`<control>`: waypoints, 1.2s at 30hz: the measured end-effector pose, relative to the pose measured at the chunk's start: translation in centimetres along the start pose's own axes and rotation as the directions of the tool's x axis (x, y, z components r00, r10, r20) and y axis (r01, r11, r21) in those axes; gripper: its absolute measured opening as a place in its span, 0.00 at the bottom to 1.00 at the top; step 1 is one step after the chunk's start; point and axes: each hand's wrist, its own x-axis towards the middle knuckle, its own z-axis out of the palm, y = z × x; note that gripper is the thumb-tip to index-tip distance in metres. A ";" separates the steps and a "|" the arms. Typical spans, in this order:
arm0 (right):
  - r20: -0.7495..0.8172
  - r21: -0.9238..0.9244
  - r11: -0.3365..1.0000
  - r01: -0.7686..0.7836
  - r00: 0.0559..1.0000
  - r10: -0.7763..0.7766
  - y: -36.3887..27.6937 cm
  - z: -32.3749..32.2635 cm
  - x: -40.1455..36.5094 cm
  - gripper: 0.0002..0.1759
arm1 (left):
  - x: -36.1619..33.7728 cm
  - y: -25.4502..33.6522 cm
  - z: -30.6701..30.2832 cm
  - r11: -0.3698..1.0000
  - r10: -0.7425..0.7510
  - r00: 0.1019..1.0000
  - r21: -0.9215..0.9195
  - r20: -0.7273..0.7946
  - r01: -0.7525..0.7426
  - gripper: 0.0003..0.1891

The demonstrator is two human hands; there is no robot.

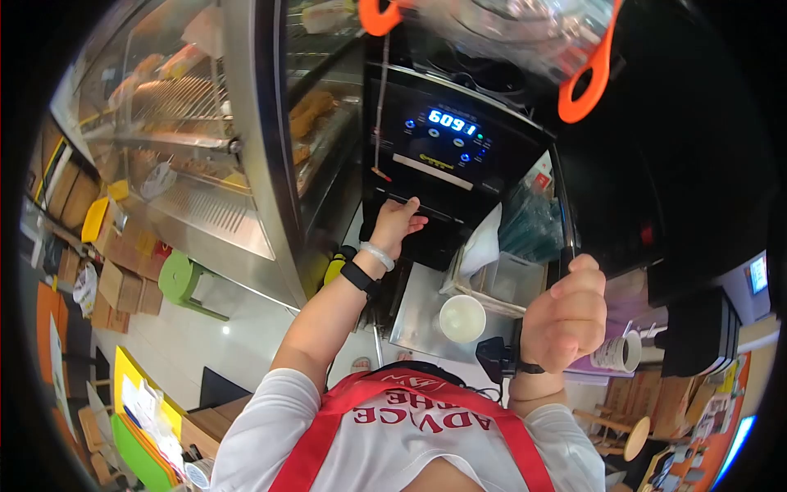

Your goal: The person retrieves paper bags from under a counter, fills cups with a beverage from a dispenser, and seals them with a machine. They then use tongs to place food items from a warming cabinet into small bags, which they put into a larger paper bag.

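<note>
My left hand [397,223], with a pale bracelet and black watch on its wrist, reaches to the lower front of a black machine [500,168]. Its thumb and fingers are apart, right at a dark ledge below the lit blue number display [452,122]. My right hand [566,316] is a fist around a thin dark bar [570,234] with a metallic sheen, beside a large black panel. A small black device [495,358] sits by that wrist. Between my arms, a white cup [461,319] stands on a steel counter [414,307].
A glass-and-steel display case [283,156] with fried food stands left of the machine. Orange-handled clear plastic [525,37] hangs over the machine. A printed cup [616,351] is at the right. A green stool [180,279] and cardboard boxes [127,287] stand on the floor at the left.
</note>
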 end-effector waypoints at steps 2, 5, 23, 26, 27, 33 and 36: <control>-0.024 0.021 0.999 0.029 0.999 -0.029 0.2 0.4 0.5 0.19 | 0.6 0.1 -0.2 0.999 -0.038 0.999 0.039 0.023 0.037 0.13; -0.017 0.006 1.000 0.023 1.000 -0.022 -0.2 0.2 1.6 0.19 | 0.2 0.4 -0.1 0.998 -0.033 0.999 0.047 0.022 0.032 0.13; 0.161 0.325 0.704 -0.631 0.771 0.616 19.4 -3.3 27.2 0.17 | 0.2 0.6 -0.1 1.000 -0.027 1.000 0.001 0.009 0.027 0.12; -0.011 0.044 0.849 -0.527 0.849 0.528 18.3 -2.5 25.1 0.23 | 0.2 0.6 -0.2 0.999 -0.042 0.999 -0.016 0.011 0.042 0.11; -0.092 -0.265 0.882 -0.390 0.921 0.380 16.9 -2.0 23.8 0.26 | 0.2 0.7 -0.2 1.000 -0.030 0.999 -0.001 0.024 0.030 0.11; -0.154 0.081 0.982 0.168 0.976 -0.154 2.2 4.5 11.9 0.08 | 0.9 0.0 -0.3 0.999 -0.031 0.999 0.022 0.025 0.031 0.10; 0.414 -0.096 0.984 -0.147 0.893 0.174 0.4 8.1 6.4 0.04 | 1.4 -0.4 -0.2 0.999 -0.039 0.999 0.011 0.007 0.039 0.11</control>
